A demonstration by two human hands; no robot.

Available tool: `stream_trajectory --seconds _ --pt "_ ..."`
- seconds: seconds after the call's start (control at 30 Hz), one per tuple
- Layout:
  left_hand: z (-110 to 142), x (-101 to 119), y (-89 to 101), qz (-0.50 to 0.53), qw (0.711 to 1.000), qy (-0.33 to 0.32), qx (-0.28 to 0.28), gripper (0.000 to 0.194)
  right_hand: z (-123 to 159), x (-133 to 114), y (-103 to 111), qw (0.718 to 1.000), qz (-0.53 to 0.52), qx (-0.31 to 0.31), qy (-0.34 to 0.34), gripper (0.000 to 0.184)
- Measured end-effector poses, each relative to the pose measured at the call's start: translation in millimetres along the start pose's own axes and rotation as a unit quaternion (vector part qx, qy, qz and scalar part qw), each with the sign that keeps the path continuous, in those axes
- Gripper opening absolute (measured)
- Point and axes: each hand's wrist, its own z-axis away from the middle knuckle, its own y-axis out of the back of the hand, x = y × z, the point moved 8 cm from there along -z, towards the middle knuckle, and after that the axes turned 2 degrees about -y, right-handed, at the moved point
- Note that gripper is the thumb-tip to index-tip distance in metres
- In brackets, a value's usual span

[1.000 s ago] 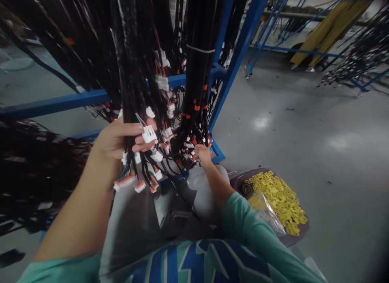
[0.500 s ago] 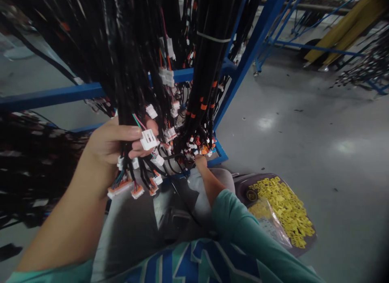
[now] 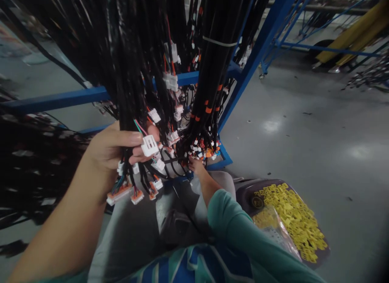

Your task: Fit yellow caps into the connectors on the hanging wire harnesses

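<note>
My left hand (image 3: 114,147) is closed round a hanging bundle of black wiring harness (image 3: 124,92). By its fingertips sits a white connector (image 3: 150,145) with green and pink wires. Below the hand dangle several more connectors, among them a wide white-and-orange connector (image 3: 119,194). My right hand (image 3: 196,164) is low by the frame, at the lower ends of a second group of black harnesses (image 3: 209,84) with orange tape bands. Small white, orange and blue connectors (image 3: 206,149) crowd just above it. Its fingers are partly hidden, so I cannot make out whether they hold anything.
A blue metal frame (image 3: 255,68) carries the harnesses. At my right stands a dark seat or tray (image 3: 243,189) bearing yellow plastic clips (image 3: 291,218) and a clear plastic bag (image 3: 278,230). Other blue racks (image 3: 328,48) stand behind, and more harnesses (image 3: 27,161) hang at left.
My right hand has shifted slightly left among the lower connectors. My left hand keeps its hold on the bundle. The whole view has turned a little, moving the surroundings rightward.
</note>
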Motion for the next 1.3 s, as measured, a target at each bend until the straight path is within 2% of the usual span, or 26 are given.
stream_trajectory --seconds 0.13,0.23,0.33,0.5,0.8,0.97,1.13,1.3 --pt "0.7 -0.3 -1.5 0.003 1.0 0.006 0.002 0.022 -18.9 6.0 -2.5 0.996 -0.062 0.045 -0.051 0.034" --pt "2.2 0.2 -2.1 -0.002 1.0 0.012 0.002 0.022 -22.4 6.6 -0.3 0.991 -0.105 0.044 -0.065 0.034" --pt "4.1 0.1 -1.7 -0.001 1.0 0.018 0.008 0.022 -15.7 8.8 0.0 0.986 -0.141 -0.002 -0.091 0.034" --pt "5.1 0.0 -2.6 0.004 1.0 0.014 0.023 0.021 8.5 7.6 -4.4 0.966 -0.172 -0.13 -0.143 0.031" --pt "2.6 2.1 -8.4 -0.001 1.0 -0.002 0.018 0.022 45.3 -1.1 -11.8 0.919 -0.181 -0.302 -0.178 0.029" --pt "2.7 2.0 -8.2 0.0 1.0 -0.002 0.026 0.021 53.2 3.1 -19.3 0.902 -0.171 -0.349 -0.19 0.029" --pt "3.8 2.8 -6.9 -0.006 1.0 -0.006 0.03 0.019 61.1 -0.4 -24.7 0.896 -0.161 -0.369 -0.187 0.027" --pt "3.5 1.7 -6.6 -0.007 1.0 0.001 0.019 0.021 76.2 -11.6 -31.9 0.902 -0.156 -0.364 -0.17 0.049"
